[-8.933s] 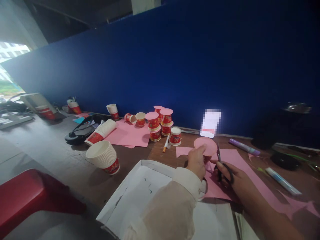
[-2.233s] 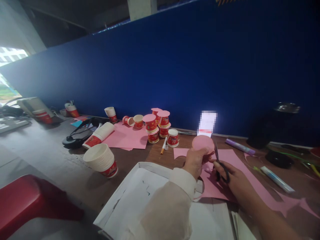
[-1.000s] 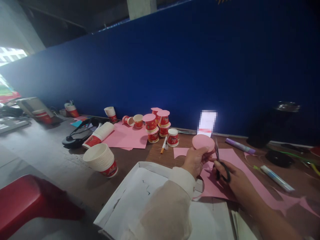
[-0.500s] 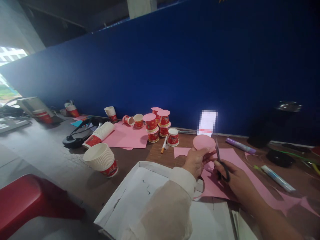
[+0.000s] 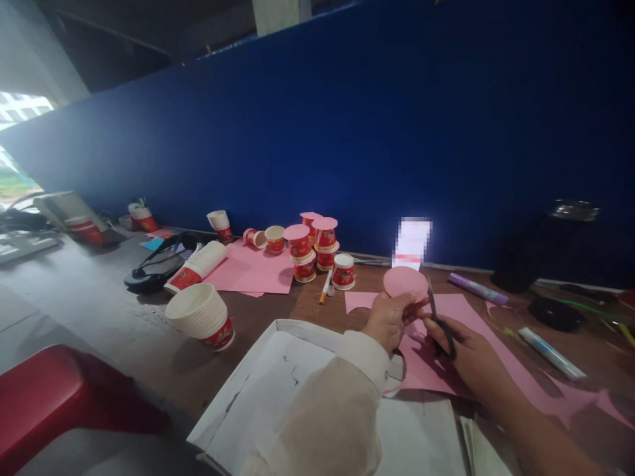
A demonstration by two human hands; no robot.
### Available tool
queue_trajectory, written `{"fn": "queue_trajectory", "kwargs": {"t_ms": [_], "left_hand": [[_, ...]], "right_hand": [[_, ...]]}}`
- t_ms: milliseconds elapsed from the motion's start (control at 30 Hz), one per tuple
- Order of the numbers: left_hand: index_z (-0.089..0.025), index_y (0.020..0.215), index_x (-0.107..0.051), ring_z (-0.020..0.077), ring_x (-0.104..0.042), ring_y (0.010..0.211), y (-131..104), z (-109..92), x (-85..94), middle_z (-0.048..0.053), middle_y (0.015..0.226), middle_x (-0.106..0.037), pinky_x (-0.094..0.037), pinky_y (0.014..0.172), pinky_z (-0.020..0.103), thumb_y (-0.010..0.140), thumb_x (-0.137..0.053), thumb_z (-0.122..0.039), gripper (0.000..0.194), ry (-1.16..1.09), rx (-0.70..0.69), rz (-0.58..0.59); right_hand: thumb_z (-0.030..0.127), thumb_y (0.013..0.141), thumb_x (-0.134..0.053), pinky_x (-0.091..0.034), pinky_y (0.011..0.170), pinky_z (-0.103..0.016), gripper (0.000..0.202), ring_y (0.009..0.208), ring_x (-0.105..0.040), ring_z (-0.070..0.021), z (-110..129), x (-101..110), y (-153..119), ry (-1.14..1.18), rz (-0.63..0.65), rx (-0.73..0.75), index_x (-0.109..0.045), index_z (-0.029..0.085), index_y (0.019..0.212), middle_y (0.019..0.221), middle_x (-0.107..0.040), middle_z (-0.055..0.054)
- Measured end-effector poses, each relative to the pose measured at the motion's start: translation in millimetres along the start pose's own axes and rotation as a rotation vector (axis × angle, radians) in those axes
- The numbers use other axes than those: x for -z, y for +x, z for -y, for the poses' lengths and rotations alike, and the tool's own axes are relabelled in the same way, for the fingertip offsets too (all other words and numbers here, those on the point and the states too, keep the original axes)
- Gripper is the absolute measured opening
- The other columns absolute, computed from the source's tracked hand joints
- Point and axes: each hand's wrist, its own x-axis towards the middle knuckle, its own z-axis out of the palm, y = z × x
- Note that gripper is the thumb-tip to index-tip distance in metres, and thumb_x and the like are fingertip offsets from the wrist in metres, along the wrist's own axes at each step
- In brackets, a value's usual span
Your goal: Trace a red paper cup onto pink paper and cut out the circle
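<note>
Between the thumb and fingers of my left hand (image 5: 389,318) is a pink paper circle (image 5: 405,282), held up above the table. My right hand (image 5: 459,344) grips black-handled scissors (image 5: 449,340), their blades pointing up along the circle's right edge. Beneath both hands lies a pink paper sheet (image 5: 431,370) with cut edges. Left of my hands, short red paper cups (image 5: 300,243) are stacked with pink discs on and between them. One more short cup (image 5: 343,272) stands beside the stack.
A white box lid (image 5: 258,390) lies under my left forearm. Nested paper cups (image 5: 198,311) stand to its left, near a red stool (image 5: 64,396). Behind the circle a lit screen (image 5: 411,241) leans on the blue partition (image 5: 347,132). A glue tube (image 5: 550,354) lies right.
The scissor blades have come closer together at the circle's right edge. The left hand and the circle have hardly moved.
</note>
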Motion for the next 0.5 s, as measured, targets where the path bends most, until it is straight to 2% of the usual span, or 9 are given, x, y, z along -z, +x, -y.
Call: {"fn": "queue_trajectory", "kwargs": {"t_ms": [267,500], "left_hand": [[-0.011,0.084,-0.073,0.0172,-0.073,0.074,0.4,-0.4,-0.7,0.010,0.082,-0.076,-0.057,0.065,0.024,0.075,-0.074,-0.009,0.010,0.011,0.004,-0.012],[-0.011,0.084,-0.073,0.0177,-0.073,0.075,-1.0,0.7,-0.6,0.010,0.082,-0.076,-0.055,0.066,0.024,0.073,-0.078,-0.012,0.012,0.023,-0.013,-0.004]], "right_hand": [[0.073,0.084,-0.065,-0.049,0.056,-0.031,0.058,0.060,-0.061,-0.0180,-7.4,0.6,2.8,-0.034,0.037,-0.005,-0.077,0.020,0.105,0.072,-0.073,-0.004],[0.072,0.084,-0.067,-0.046,0.055,-0.030,0.054,0.058,-0.057,-0.0156,-8.3,-1.0,0.7,0.009,0.033,-0.035,-0.074,0.020,0.097,0.071,-0.072,-0.003]]}}
